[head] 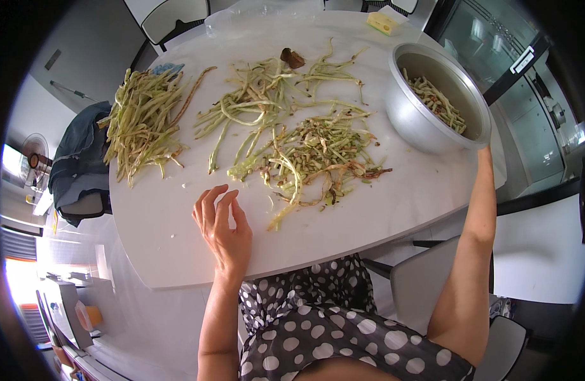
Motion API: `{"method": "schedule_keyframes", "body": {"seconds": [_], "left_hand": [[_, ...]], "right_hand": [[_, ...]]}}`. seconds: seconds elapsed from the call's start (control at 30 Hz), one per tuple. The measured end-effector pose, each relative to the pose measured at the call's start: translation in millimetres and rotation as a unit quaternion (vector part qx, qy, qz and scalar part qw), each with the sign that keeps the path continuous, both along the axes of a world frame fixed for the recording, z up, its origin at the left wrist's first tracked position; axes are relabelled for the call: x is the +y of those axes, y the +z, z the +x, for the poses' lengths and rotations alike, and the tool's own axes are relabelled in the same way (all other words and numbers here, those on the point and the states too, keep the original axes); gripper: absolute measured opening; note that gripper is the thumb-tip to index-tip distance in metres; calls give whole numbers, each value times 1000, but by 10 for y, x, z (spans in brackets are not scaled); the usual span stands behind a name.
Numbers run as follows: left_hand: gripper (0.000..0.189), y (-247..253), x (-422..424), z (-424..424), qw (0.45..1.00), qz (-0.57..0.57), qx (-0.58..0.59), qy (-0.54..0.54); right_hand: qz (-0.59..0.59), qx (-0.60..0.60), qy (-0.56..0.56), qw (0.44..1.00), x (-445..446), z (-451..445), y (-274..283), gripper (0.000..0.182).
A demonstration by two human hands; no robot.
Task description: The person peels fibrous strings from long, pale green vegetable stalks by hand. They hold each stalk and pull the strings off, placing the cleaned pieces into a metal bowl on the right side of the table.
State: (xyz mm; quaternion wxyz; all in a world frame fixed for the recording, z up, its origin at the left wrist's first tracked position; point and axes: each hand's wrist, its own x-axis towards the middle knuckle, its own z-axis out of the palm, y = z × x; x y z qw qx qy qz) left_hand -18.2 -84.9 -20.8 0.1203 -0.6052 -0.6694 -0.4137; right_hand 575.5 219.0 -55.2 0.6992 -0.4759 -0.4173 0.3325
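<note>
My left hand (223,228) hovers over or rests on the near left part of the white table (321,243), fingers slightly curled and apart, holding nothing. My right arm reaches to the large metal pot (416,119) at the right. The pot hides nearly all of my right hand (484,148), so its grip does not show. Broken bean pieces (435,102) lie in the tilted pot. A heap of long beans (142,121) covers the table's left side. Looser long beans (259,95) lie mid-table, beside a pile of short pieces and trimmings (321,147).
A tissue pack (385,23) and clear plastic sheeting (254,19) are at the far edge. A brown dry scrap (292,58) lies behind the beans, a blue cloth or bag (167,69) behind the left heap. Chairs (426,281) surround the table; one holds dark clothing (78,157).
</note>
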Motion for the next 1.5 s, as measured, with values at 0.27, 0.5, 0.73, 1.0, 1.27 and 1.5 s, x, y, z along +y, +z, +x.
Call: {"method": "schedule_keyframes", "body": {"seconds": [0.27,0.5,0.73,1.0,1.27,1.5], "left_hand": [[16,2,3,-28,1000,1,-6,0],[18,0,33,-13,1000,-2,4,-15],[19,-11,23,-22,1000,2,-3,-23],[21,-26,-19,-87,999,26,-6,-38],[22,-20,13,-56,997,38,-22,-62],[17,115,47,12,992,31,-35,-118]], "right_hand": [[65,-126,-91,986,74,45,329,52],[110,-125,-205,965,-678,-691,1248,48],[267,-230,-290,890,-1345,-1557,1590,31],[199,-439,80,873,-1511,-3231,1310,15],[111,-645,153,741,-675,-3614,478,11],[113,-641,137,747,-612,-3638,321,9]]}}
